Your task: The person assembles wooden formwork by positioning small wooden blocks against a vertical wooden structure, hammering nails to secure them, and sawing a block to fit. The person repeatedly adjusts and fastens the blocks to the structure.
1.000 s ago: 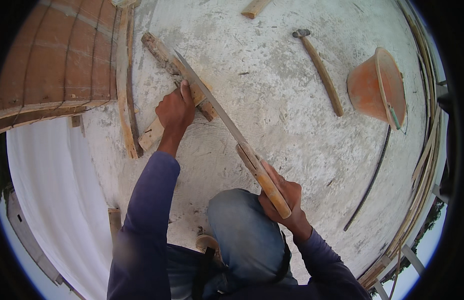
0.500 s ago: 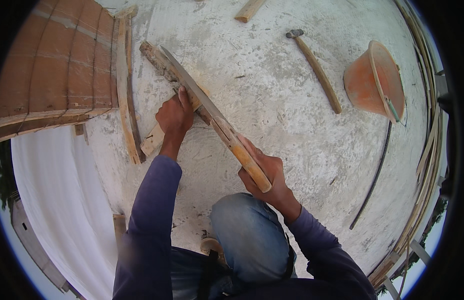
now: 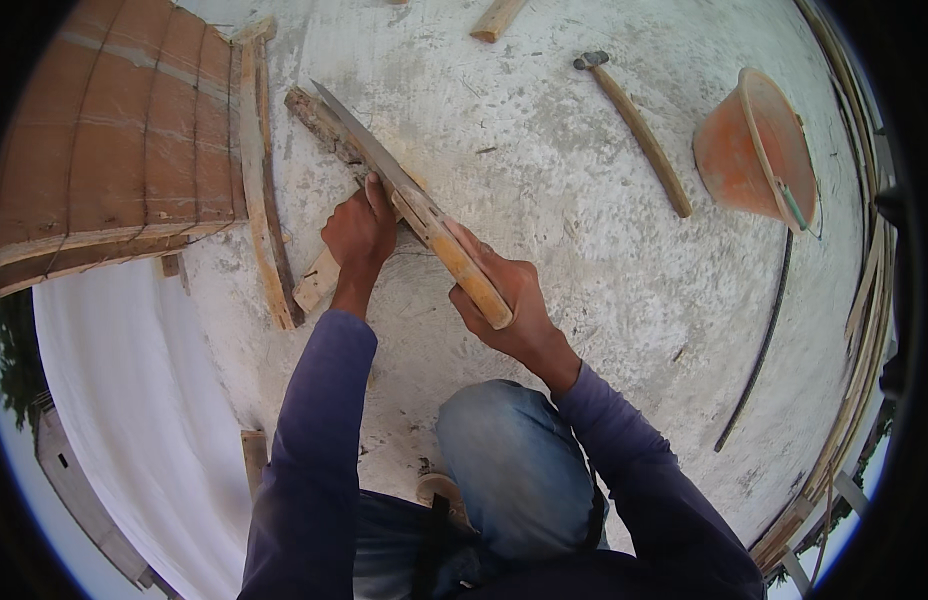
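My right hand [image 3: 514,305] is closed round the wooden handle [image 3: 471,272] of what looks like a hand saw. Its tapered grey blade [image 3: 359,132] points to the upper left, lying along a rough, bark-edged wood strip [image 3: 319,122]. My left hand [image 3: 362,228] is wrapped round that strip, thumb up against the blade's side. A pale piece of wood [image 3: 317,279] sticks out below the left hand. How the blade's edge meets the wood is hidden.
On the rough concrete floor [image 3: 584,330] lie a hammer [image 3: 639,135], a dark rod [image 3: 759,345] and a wood offcut [image 3: 498,18]. An orange bucket [image 3: 729,150] is at the right. Bricks [image 3: 114,130] and a long batten [image 3: 259,170] are at the left, near a white sheet [image 3: 134,380].
My right hand has pushed the saw forward, up and to the left along the wood. The left hand keeps its hold, and the whole view has shifted slightly.
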Motion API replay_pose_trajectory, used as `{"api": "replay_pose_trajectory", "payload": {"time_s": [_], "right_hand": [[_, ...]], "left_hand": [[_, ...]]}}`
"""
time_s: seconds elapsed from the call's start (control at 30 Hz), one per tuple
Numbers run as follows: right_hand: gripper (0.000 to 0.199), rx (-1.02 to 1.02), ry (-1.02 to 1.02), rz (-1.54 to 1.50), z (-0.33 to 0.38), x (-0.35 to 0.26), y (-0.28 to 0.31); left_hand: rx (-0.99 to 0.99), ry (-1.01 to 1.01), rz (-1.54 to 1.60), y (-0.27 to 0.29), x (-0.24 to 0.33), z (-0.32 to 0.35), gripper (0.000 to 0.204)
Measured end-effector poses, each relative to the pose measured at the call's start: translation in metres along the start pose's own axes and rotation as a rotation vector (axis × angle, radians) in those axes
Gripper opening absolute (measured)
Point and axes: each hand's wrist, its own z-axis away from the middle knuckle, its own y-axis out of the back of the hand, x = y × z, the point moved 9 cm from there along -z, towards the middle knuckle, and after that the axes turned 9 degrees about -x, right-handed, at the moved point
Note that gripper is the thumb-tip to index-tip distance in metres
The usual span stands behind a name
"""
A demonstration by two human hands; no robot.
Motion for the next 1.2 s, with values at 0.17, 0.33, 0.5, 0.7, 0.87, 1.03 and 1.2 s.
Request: {"api": "replay_pose_trajectory", "payload": {"time_s": [0.17,0.33,0.5,0.7,0.87,1.03,1.2], "right_hand": [[0.083,0.025,-0.044,0.081,0.093,-0.022,0.022],[0.080,-0.008,-0.077,0.111,0.103,-0.040,0.035],[0.078,-0.006,-0.029,-0.022,0.001,-0.001,0.001],[0.080,0.012,-0.114,0.163,0.150,-0.052,0.042],[0.075,0.017,-0.049,0.029,0.011,-0.024,0.012],[0.074,0.033,-0.056,0.051,0.048,-0.037,0.020],[0.083,-0.012,-0.084,0.204,0.131,-0.060,0.041]], "left_hand": [[0.023,0.006,0.002,0.001,0.001,0.003,0.074],[-0.055,0.054,-0.021,-0.009,-0.006,0.002,0.074],[-0.018,0.048,-0.026,0.001,0.000,-0.001,0.074],[0.016,0.061,-0.032,-0.001,-0.004,0.000,0.074],[-0.022,0.052,-0.032,-0.004,-0.002,0.000,0.075],[-0.013,0.015,-0.009,0.000,0.001,0.002,0.075],[-0.001,0.036,-0.014,-0.006,-0.003,0.002,0.075]]}}
